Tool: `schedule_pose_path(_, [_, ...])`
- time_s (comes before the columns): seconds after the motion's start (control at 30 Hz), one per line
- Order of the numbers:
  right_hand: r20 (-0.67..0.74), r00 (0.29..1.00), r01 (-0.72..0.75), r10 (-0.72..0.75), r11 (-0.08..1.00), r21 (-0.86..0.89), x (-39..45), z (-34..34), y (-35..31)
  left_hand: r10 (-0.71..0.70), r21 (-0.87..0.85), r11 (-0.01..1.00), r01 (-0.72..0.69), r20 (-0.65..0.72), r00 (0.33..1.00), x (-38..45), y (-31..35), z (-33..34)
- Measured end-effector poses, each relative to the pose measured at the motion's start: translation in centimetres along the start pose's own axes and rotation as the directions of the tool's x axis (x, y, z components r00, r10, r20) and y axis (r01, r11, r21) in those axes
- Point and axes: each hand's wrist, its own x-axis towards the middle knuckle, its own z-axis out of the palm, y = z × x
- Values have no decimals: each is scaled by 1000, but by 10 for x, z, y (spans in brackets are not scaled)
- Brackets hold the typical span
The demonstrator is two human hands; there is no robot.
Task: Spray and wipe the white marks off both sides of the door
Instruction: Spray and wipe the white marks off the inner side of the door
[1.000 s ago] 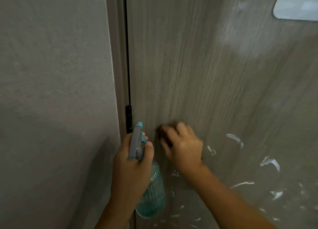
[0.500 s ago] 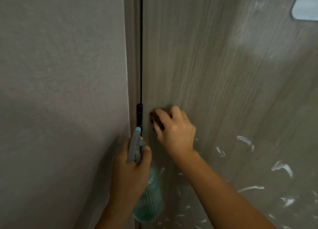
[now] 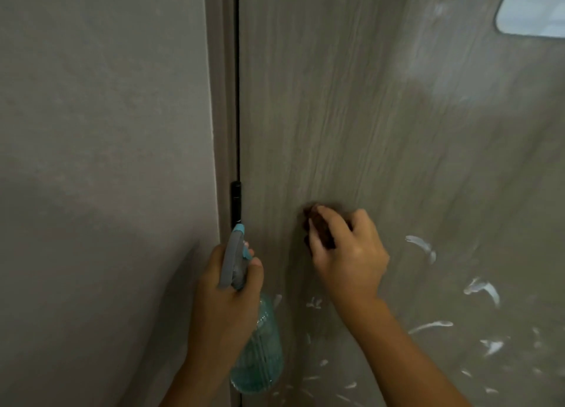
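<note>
A grey wood-grain door [image 3: 351, 100] fills the right half of the view. White marks [image 3: 483, 290] are smeared over its lower right part. My right hand [image 3: 348, 253] grips a dark brown cloth [image 3: 318, 226] and presses it against the door, left of the marks. My left hand [image 3: 226, 299] holds a teal spray bottle [image 3: 260, 351] by its grey trigger head, close to the door's hinge edge, nozzle pointing up.
A plain grey wall [image 3: 101, 161] takes up the left side. A black hinge [image 3: 235, 201] sits in the dark gap between the frame and the door. A pale window pane [image 3: 535, 5] shows at the door's top right.
My right hand with the cloth has slid right and slightly down, away from the hinge edge. The left hand and bottle have stayed about where they were.
</note>
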Motion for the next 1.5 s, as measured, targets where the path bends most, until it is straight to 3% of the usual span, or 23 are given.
schedule_pose_path(0.13, [287,955,91,-80,996,-25,-48,16,12,-11,-20,1000,12,23,1000,-4,5,16])
schedule_pose_path(0.2, [353,935,16,-15,1000,1,-69,12,16,-17,-20,1000,18,51,999,-7,12,23])
schedule_pose_path(0.37, [175,971,-178,165,982,60,-64,-30,35,21,-17,1000,-18,155,988,-17,16,44])
schedule_pose_path(0.5, [57,953,-302,297,947,110,-42,-66,54,36,-38,999,-28,239,970,-27,20,71])
schedule_pose_path(0.9, [-90,920,-367,380,920,140,-10,-158,123,143,-178,981,-79,380,914,-64,45,157])
schedule_pose_path(1.17, [-70,959,-261,274,954,149,37,-166,147,125,-138,988,-73,419,899,-76,58,166])
schedule_pose_path(1.5, [-104,994,-51,45,997,-58,57,-104,127,118,-80,992,-96,339,933,-68,46,138])
